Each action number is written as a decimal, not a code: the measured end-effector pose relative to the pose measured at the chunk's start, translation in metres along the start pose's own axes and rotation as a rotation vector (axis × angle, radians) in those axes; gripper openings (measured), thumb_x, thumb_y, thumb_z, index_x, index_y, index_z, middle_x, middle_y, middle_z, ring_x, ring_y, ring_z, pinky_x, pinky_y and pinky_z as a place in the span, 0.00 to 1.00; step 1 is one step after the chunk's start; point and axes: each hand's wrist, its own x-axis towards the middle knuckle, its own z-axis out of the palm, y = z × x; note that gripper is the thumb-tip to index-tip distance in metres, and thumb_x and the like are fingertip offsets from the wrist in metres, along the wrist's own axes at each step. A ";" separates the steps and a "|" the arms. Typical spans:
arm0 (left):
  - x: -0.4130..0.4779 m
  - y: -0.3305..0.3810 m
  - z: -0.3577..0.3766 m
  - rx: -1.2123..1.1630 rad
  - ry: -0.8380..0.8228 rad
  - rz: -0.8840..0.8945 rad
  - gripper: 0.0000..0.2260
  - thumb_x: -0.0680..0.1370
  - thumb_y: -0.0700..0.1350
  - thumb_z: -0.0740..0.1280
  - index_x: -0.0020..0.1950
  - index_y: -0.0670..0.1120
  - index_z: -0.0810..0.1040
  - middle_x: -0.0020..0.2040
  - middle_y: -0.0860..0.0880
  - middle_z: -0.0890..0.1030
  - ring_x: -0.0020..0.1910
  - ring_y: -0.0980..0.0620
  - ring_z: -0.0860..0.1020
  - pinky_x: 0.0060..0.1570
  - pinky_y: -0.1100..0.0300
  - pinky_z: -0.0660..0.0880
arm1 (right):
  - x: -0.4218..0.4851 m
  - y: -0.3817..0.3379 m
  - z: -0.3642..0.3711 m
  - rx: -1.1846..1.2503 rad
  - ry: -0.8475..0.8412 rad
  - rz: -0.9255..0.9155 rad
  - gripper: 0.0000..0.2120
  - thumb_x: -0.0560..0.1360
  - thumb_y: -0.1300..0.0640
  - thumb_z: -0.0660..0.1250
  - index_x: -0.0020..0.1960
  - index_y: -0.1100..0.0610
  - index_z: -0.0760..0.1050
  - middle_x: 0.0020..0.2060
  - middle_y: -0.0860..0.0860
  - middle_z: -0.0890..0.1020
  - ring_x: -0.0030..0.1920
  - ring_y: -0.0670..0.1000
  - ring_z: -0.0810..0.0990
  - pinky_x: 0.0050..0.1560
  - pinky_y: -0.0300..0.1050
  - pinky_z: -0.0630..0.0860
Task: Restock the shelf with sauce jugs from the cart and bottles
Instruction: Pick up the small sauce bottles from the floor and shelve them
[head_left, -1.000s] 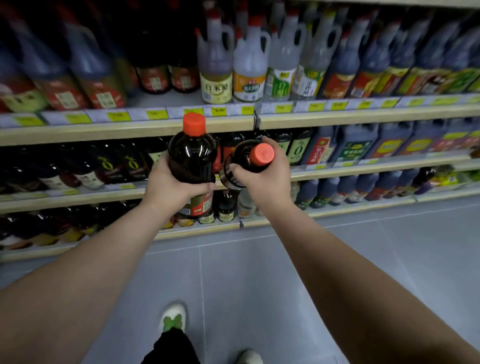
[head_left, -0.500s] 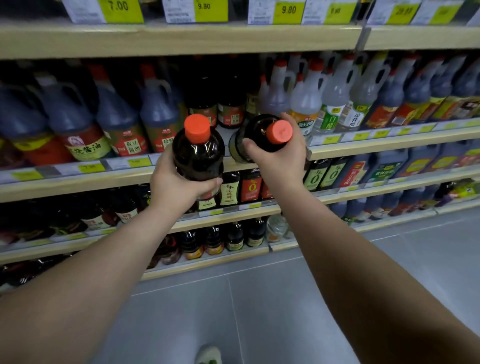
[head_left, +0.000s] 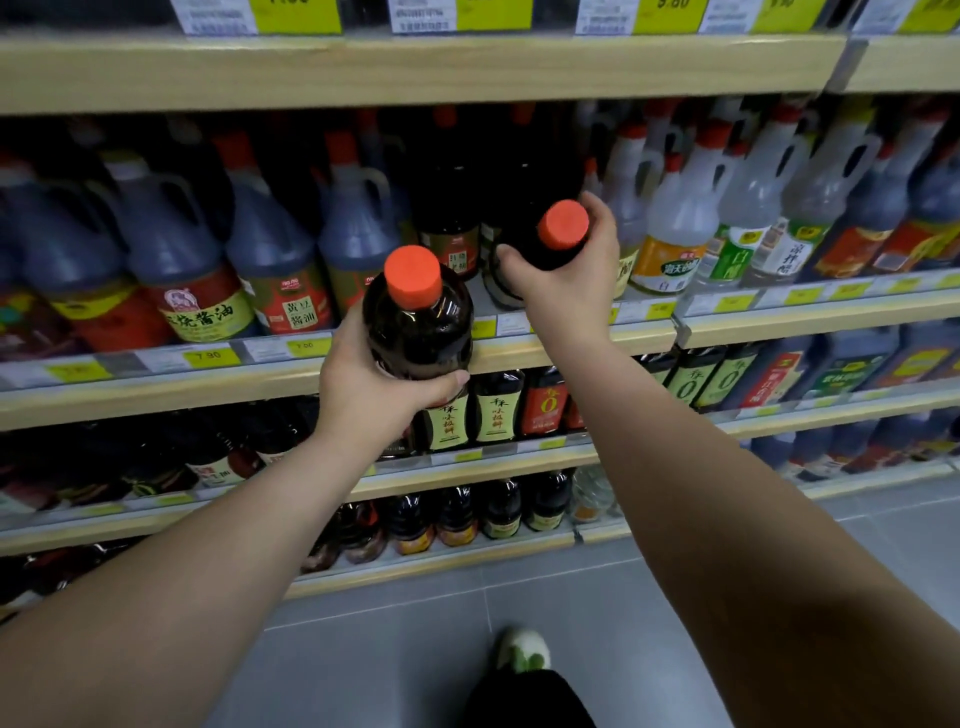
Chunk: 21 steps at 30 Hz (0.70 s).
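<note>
The left hand grips an upright bottle of dark sauce round its lower body, thumb across the front and fingers wrapped behind. Its orange cap points up. The bottle hangs in the air in front of the shelf edge, not resting on it.

The right hand holds a tilted bottle of the same kind by the neck and shoulder, fingers curled round just under the orange cap. It leans with its cap towards the camera and its base towards the shelf, between the dark bottles standing there and the pale jugs to the right. Whether its base touches the board I cannot tell.

Further left on that shelf stand dark jugs with handles and red-and-yellow labels. Yellow price tags run along the front strip. The level below carries small bottles with cream labels, just beside the left wrist. Underneath it all are a grey tiled floor and one shoe.
</note>
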 end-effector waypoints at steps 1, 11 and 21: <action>0.002 -0.002 0.000 0.003 0.000 0.007 0.39 0.57 0.46 0.83 0.63 0.59 0.69 0.56 0.65 0.75 0.60 0.59 0.73 0.60 0.64 0.69 | 0.005 0.002 0.005 0.026 0.019 0.000 0.40 0.62 0.50 0.78 0.69 0.55 0.63 0.61 0.52 0.73 0.62 0.51 0.73 0.65 0.47 0.72; 0.015 -0.012 0.005 0.032 -0.008 0.015 0.39 0.56 0.49 0.84 0.62 0.61 0.69 0.56 0.65 0.76 0.60 0.58 0.74 0.59 0.62 0.71 | 0.052 0.012 0.041 0.042 0.112 0.052 0.36 0.66 0.48 0.78 0.66 0.59 0.65 0.61 0.55 0.74 0.62 0.54 0.73 0.59 0.38 0.70; 0.014 -0.015 0.010 0.036 -0.025 0.001 0.36 0.53 0.56 0.81 0.56 0.69 0.68 0.56 0.65 0.77 0.59 0.60 0.75 0.60 0.58 0.73 | 0.053 0.036 0.052 -0.172 0.044 0.003 0.38 0.74 0.49 0.71 0.76 0.61 0.57 0.71 0.57 0.69 0.72 0.56 0.67 0.70 0.46 0.63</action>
